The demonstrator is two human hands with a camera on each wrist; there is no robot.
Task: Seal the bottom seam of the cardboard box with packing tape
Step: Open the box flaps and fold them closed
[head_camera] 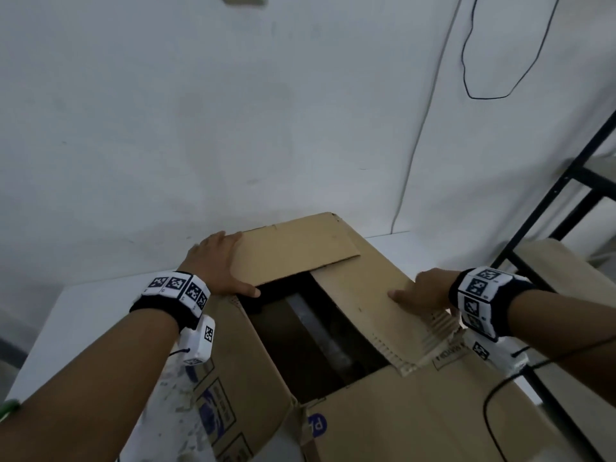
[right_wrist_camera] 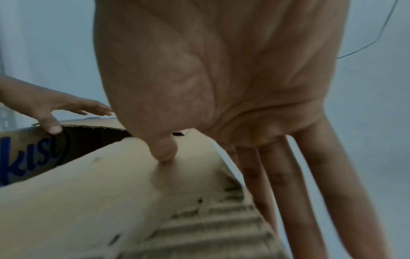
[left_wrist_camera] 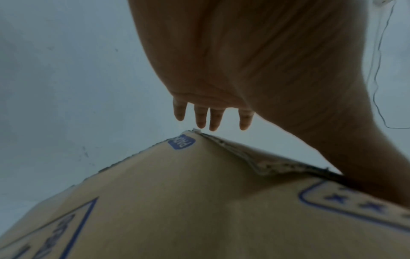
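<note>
Black metal rack (head_camera: pixel 546 228) at 3 o'clock, cable (head_camera: pixel 466 61) on wall at 1. Cardboard box (head_camera: pixel 366 411) centre on white table (head_camera: pixel 83 311), flaps part open. Left hand (head_camera: pixel 216 265) flat, fingers straight on far flap (head_camera: pixel 300 248); right hand (head_camera: pixel 423 291) fingers extended, thumb pressing right flap (head_camera: pixel 363 295).

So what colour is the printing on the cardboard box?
Blue, on the brown cardboard box; clearest in the left wrist view.

Left hand (left_wrist_camera: pixel 233 70) with straight fingers (left_wrist_camera: pixel 200 117) above printed cardboard box (left_wrist_camera: pixel 177 201).

place: plain workroom | cues: bare white wall (head_camera: pixel 233 111); black metal shelving (head_camera: pixel 546 235); white table (head_camera: pixel 83 311)
</note>
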